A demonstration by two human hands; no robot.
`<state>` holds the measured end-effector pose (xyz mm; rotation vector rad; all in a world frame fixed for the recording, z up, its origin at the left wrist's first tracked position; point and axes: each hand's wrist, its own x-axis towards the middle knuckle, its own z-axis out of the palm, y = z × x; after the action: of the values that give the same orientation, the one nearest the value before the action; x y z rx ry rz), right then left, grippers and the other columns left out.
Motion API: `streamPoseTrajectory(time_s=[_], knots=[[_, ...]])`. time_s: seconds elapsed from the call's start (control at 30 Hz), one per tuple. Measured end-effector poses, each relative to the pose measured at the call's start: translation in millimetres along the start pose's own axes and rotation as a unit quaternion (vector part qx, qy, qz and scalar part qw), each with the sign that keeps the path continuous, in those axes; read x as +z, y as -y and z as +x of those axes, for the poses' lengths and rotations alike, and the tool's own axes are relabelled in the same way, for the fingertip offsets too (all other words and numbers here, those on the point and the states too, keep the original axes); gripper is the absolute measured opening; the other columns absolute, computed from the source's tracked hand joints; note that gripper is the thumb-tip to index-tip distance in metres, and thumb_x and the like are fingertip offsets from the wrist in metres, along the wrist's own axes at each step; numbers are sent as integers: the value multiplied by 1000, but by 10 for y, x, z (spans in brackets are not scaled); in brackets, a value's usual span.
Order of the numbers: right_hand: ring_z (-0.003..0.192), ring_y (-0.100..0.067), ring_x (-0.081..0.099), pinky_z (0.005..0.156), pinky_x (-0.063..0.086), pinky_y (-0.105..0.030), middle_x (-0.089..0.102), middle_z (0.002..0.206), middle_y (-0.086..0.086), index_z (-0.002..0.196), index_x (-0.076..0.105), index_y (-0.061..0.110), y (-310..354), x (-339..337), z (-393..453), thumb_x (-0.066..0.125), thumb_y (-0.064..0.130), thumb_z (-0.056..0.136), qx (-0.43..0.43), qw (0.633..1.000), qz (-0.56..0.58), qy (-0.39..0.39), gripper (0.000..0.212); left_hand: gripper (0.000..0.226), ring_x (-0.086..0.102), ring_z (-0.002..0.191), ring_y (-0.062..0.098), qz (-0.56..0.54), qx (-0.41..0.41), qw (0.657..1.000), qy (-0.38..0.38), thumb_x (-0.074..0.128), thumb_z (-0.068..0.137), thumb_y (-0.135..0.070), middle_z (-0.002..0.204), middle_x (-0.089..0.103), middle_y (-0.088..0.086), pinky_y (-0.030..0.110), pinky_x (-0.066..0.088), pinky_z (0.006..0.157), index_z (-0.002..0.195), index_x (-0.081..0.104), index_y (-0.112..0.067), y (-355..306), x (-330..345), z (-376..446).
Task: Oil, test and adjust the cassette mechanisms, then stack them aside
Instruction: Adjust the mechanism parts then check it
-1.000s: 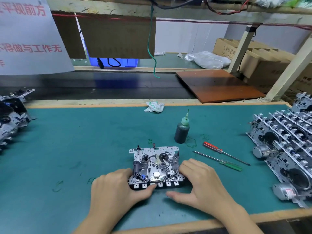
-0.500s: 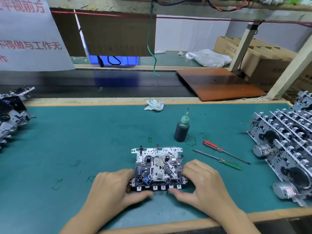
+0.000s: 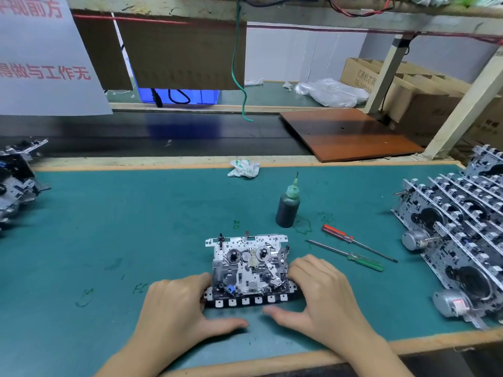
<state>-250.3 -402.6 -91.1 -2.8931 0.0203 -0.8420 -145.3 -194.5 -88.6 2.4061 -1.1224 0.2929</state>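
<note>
— Hands first: what are we holding?

— Our left hand (image 3: 174, 303) and right hand (image 3: 324, 292) both grip one cassette mechanism (image 3: 249, 270), fingers curled over its short ends, thumbs lying on the mat (image 3: 109, 227) just under its key row.

— Where does it lie from us?

— Flat between our hands, long axis running from one to the other, keys towards us, reels away. Neither hand is nearer; we flank it evenly.

— And the tools?

— Ahead of our right hand: the oil bottle (image 3: 288, 206), then the red screwdriver (image 3: 353, 240) and green screwdriver (image 3: 351, 257). We judge the right hand should fetch them. Stacked mechanisms (image 3: 460, 229) stand beyond our right hand; more mechanisms (image 3: 16, 180) lie well beyond our left.
</note>
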Motion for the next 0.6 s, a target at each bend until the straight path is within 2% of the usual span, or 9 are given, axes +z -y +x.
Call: streamPoseTrajectory(time_s=[0.07,0.13,0.3,0.37,0.43,0.5,0.53,0.6], knots=[[57,-15,50,56,35,-23,50,59,6,59,55,14,14,7,4,57,66,67,17,1000,-6,-6,52,62,41,30,13,-3,48,999,-1,52,53,-81,36,41,-9,17,30,31,47,38,-21,0,10,-27],[56,-16,49,57,32,-23,49,57,6,57,53,14,28,18,6,58,64,66,26,1000,-9,-11,51,59,40,30,12,-11,64,998,-11,53,55,-80,36,40,-9,15,30,31,49,33,-24,-1,0,-17],[59,-16,46,60,29,-21,50,63,5,61,53,13,-28,-13,5,56,58,75,-30,999,11,21,47,58,44,30,11,-8,17,1000,-6,49,54,-82,35,41,-10,23,35,31,50,31,-26,-6,-5,-2],[59,-15,44,60,28,-21,48,62,6,62,53,14,-29,-54,16,53,58,80,-24,999,23,41,47,59,42,31,10,-15,9,1000,0,47,56,-83,35,39,-10,24,36,32,52,31,-27,9,-31,-7],[62,-12,41,59,29,-23,44,64,9,65,48,21,-19,-100,36,51,60,80,17,993,97,69,43,64,39,36,12,-33,-1,999,-6,42,66,-85,36,31,-9,24,35,38,51,34,-23,27,-72,-4],[63,-9,40,60,32,-25,41,63,10,64,40,30,-1,-163,87,48,59,82,96,962,246,76,35,68,33,46,17,-90,-24,995,-38,30,79,-82,42,22,-8,23,27,44,54,35,-20,24,-113,36],[61,-7,41,60,33,-25,43,61,7,60,41,29,10,-184,124,46,57,83,135,940,305,66,37,65,30,47,15,-122,-36,990,-53,27,83,-80,44,22,-9,23,26,46,54,34,-22,19,-129,69],[54,-6,43,57,33,-21,46,56,0,55,47,21,22,-198,221,44,58,83,194,915,351,50,47,60,27,44,9,-158,-58,983,-73,30,85,-75,44,26,-7,22,24,47,49,35,-27,-6,-131,146]])
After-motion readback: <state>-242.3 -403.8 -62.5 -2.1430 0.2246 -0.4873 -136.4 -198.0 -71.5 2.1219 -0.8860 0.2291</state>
